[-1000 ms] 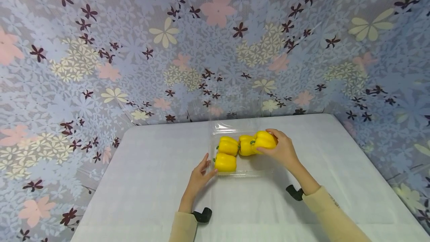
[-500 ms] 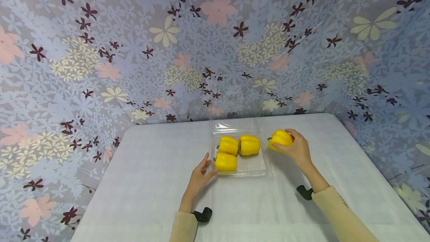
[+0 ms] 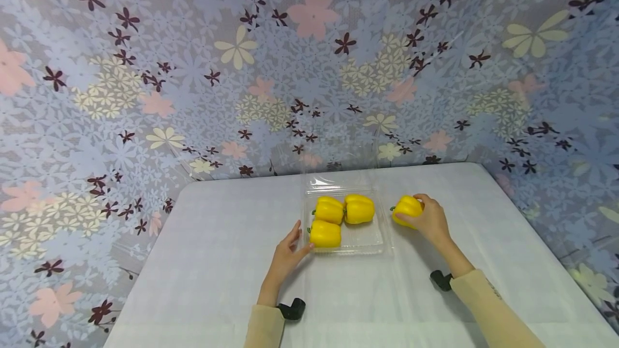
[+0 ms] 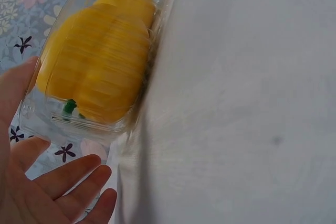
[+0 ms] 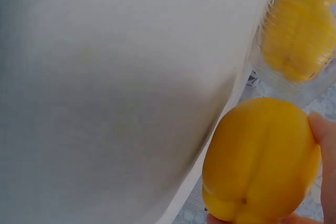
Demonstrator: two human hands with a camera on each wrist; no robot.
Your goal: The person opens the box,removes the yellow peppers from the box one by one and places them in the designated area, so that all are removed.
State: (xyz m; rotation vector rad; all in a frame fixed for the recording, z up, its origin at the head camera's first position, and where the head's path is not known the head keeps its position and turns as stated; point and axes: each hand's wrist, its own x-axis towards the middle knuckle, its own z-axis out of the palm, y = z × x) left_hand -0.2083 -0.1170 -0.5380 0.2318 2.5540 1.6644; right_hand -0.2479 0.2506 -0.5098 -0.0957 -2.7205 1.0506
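Observation:
Three yellow bell peppers lie in a clear plastic clamshell box: a back-left pepper (image 3: 329, 210), a front-left pepper (image 3: 325, 234) and a back-right pepper (image 3: 359, 209). Its front-right part (image 3: 362, 237) holds no pepper. My left hand (image 3: 287, 254) rests against the box's left front corner, the thumb on its wall and the other fingers loosely spread (image 4: 73, 179). To the right of the box, my right hand (image 3: 432, 223) grips a fourth yellow bell pepper (image 3: 406, 211) between thumb and fingers, its green stem toward the box. That pepper (image 5: 262, 156) is low over the table.
The box's clear lid (image 3: 338, 149) stands raised at the back against the floral backdrop (image 3: 314, 69). A white cloth (image 3: 217, 262) covers the table. Black wrist cameras (image 3: 292, 310) sit at both sleeves.
My right hand has carried its pepper rightward out of the box, then lowered it toward the table beside the box. The left hand and the other peppers have stayed put.

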